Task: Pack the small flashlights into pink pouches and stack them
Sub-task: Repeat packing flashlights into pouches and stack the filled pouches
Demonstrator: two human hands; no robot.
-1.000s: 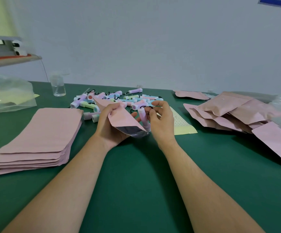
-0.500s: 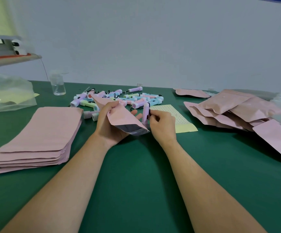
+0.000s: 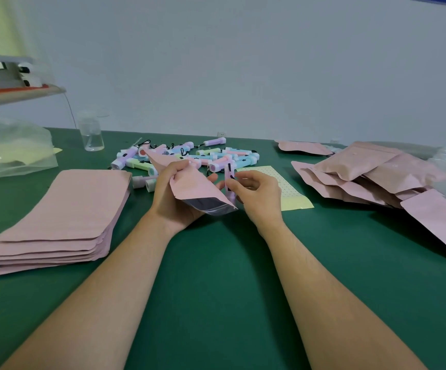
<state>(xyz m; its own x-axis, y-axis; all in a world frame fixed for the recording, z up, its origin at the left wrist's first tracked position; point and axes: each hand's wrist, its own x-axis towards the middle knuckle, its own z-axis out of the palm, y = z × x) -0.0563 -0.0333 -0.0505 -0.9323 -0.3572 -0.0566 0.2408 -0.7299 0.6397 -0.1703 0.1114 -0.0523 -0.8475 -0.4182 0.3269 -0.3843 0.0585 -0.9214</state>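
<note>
Flashlight stands near upright, long axis vertical, its lower end at the right corner of the pouch mouth. We cannot tell whether the tip is inside. Right hand, the nearer one, pinches it mid-length. Left hand grips the pouch, its mouth gaping towards us. Loose flashlights lie behind.

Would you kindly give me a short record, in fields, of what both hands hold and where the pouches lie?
Left hand: holds an open pink pouch
Right hand: pinches a pink flashlight upright at the pouch's mouth
Flat pouch stack: on the table, left
Bulging pouches: heaped, right
Loose flashlights: piled beyond both hands
</note>
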